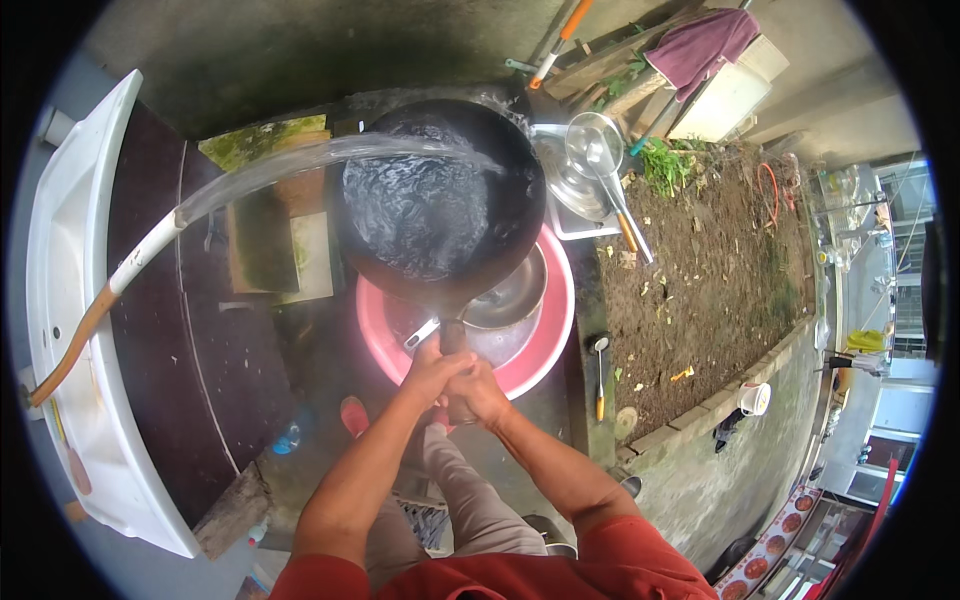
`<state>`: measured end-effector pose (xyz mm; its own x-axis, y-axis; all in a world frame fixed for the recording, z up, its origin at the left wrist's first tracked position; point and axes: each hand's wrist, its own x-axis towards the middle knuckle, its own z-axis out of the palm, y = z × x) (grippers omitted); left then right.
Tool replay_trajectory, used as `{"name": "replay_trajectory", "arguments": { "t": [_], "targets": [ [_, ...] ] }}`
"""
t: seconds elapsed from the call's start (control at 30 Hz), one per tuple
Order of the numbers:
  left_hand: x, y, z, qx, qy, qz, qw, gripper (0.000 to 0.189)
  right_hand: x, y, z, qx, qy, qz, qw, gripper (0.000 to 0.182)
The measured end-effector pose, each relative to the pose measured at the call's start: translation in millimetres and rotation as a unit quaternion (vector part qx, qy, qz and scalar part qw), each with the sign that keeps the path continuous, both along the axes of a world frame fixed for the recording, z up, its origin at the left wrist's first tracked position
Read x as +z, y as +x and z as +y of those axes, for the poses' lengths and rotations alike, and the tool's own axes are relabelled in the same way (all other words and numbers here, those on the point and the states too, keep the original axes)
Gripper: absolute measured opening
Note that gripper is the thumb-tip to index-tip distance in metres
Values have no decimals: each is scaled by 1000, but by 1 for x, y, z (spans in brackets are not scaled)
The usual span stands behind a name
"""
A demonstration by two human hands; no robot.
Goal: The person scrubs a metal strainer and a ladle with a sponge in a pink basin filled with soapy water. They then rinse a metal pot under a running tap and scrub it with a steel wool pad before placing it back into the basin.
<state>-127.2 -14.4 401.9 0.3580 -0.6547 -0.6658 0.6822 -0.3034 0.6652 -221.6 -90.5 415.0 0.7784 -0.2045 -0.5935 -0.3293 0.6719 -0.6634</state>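
Note:
With both hands I grip the handle (453, 337) of a large dark wok (517, 217). My left hand (433, 375) is closed on it near the wok, and my right hand (476, 394) is closed on it beside the left. A stream of water (330, 154) arcs from the white end of a hose (146, 251) into the wok, where the water swirls. Partly beneath the wok stands a pink basin (559, 322) holding whitish liquid. Inside the basin a metal pan (514, 296) shows, partly hidden by the wok, along with a light-coloured handle (421, 333).
At left is a white sink (67, 217). A wire-mesh strainer (596, 142) and a metal lid (574, 184) lie right of the wok. A ladle (600, 375) rests on the ledge beside a soil bed (697, 285). A plastic bottle (289, 437) lies near my feet.

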Motion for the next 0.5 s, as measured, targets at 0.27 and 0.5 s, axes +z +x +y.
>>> {"name": "replay_trajectory", "arguments": {
  "t": [0.27,0.5],
  "targets": [
    [-15,-8,4,27,6,-17,999,35,-9,0,2,8,9,-3,1000,17],
    [-12,-16,18,47,5,-31,998,30,-18,-9,16,29,6,0,1000,12]
  ]
}}
